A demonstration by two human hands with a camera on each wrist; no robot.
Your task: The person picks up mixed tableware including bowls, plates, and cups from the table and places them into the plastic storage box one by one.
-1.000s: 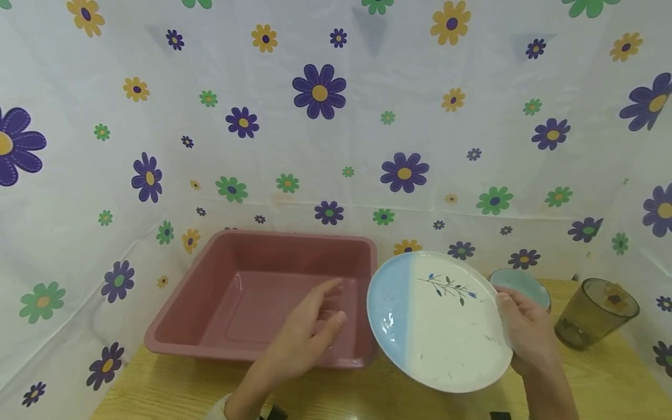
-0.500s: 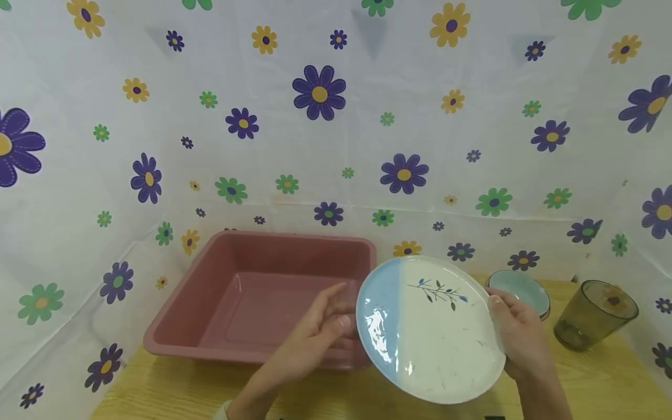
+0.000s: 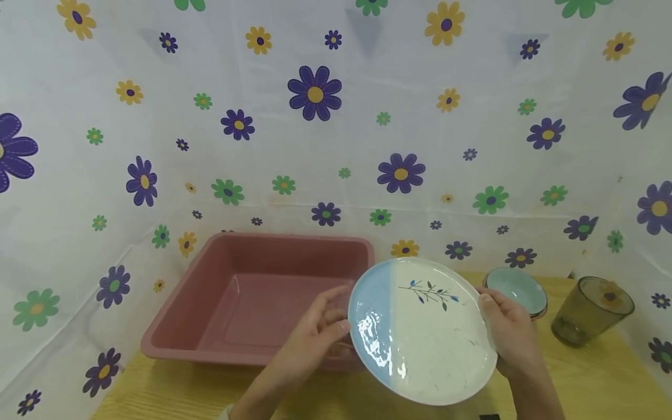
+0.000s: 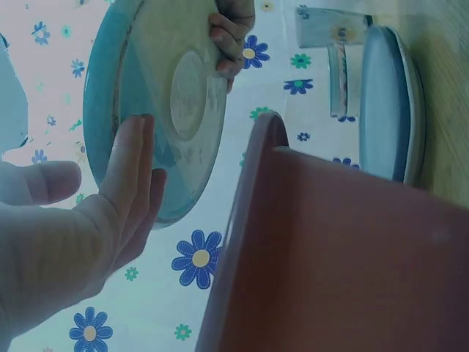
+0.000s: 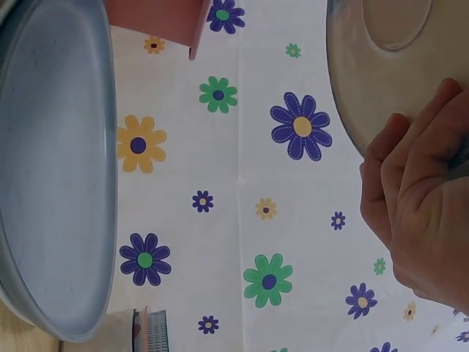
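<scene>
A round plate (image 3: 441, 338), light blue on one side and cream with a painted sprig on the other, is held tilted above the table. My right hand (image 3: 511, 338) grips its right edge, thumb on top and fingers curled beneath, as the right wrist view shows. At the opposite edge is my left hand (image 3: 312, 335). In the left wrist view its fingers (image 4: 128, 169) reach nearly straight under the plate, while the thumb (image 4: 58, 181) stands apart from the rim. Whether those fingers touch the underside, I cannot tell.
A pink plastic basin (image 3: 294, 254) stands on the left of the wooden table (image 3: 593, 385). Behind my right hand are stacked pale teal bowls (image 3: 517, 289), with a tinted glass (image 3: 590, 312) to their right. A flowered curtain (image 3: 357, 140) encloses the back and sides.
The plate has moved left and slightly lower in my right hand, away from the bowls. My left hand has come to the plate's left edge, its fingers passing behind it.
</scene>
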